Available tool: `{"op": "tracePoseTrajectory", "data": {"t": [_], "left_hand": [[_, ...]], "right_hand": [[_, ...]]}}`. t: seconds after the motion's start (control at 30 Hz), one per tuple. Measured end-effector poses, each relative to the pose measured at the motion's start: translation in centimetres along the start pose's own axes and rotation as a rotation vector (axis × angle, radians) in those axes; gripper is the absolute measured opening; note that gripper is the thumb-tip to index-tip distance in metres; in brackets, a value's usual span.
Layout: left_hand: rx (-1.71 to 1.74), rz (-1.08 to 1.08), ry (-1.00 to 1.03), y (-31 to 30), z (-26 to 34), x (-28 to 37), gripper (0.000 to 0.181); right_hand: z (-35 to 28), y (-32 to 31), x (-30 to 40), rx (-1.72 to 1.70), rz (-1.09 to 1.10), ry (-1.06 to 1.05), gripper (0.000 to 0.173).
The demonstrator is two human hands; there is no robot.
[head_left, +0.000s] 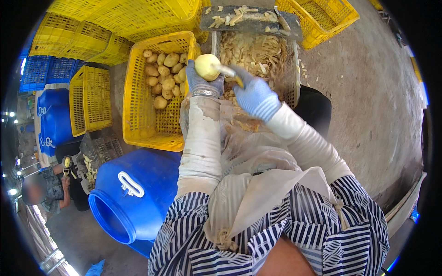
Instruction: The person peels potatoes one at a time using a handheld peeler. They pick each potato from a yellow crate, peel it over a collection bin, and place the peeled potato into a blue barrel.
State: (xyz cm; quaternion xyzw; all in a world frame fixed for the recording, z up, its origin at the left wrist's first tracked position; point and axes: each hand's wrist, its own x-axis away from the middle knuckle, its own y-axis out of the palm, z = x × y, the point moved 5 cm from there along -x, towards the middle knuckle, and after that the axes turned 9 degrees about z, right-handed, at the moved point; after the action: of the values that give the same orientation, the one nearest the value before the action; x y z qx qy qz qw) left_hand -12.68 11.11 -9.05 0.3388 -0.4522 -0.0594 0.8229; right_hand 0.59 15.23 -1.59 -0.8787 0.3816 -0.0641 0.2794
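My left hand [206, 84], in a blue work glove, grips a mostly peeled pale potato [207, 67] from below. In my gloved right hand [257, 96] is a peeler [228, 73], blurred by motion, its head against or very close to the potato's right side. Under my hands stands a crate of potato peelings [255, 57]. Left of my left hand, a yellow plastic crate [138, 126] holds several unpeeled potatoes [168, 84] towards its far end.
A dark board [253, 26] across the peelings crate carries scraps and a knife [282, 20]. Stacked yellow crates [114, 20] rise at far left, another yellow crate [324, 20] at far right. A blue drum [145, 193] lies beside me. A co-worker [48, 189] sits at left, holding a potato.
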Motion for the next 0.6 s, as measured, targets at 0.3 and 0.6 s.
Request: {"op": "tracePoseTrajectory", "data": {"t": [0.3, 0.6], "left_hand": [[0.018, -0.069, 0.003, -0.5, 0.4, -1.1, 0.054], [-0.213, -0.261, 0.022, 0.3, 1.8, 0.1, 0.052]], "right_hand": [[0.8, 1.3, 2.4, 0.174, -0.295, 0.174, 0.051], [-3.1, -1.0, -5.0, 0.157, -0.382, 0.248, 0.043]]}}
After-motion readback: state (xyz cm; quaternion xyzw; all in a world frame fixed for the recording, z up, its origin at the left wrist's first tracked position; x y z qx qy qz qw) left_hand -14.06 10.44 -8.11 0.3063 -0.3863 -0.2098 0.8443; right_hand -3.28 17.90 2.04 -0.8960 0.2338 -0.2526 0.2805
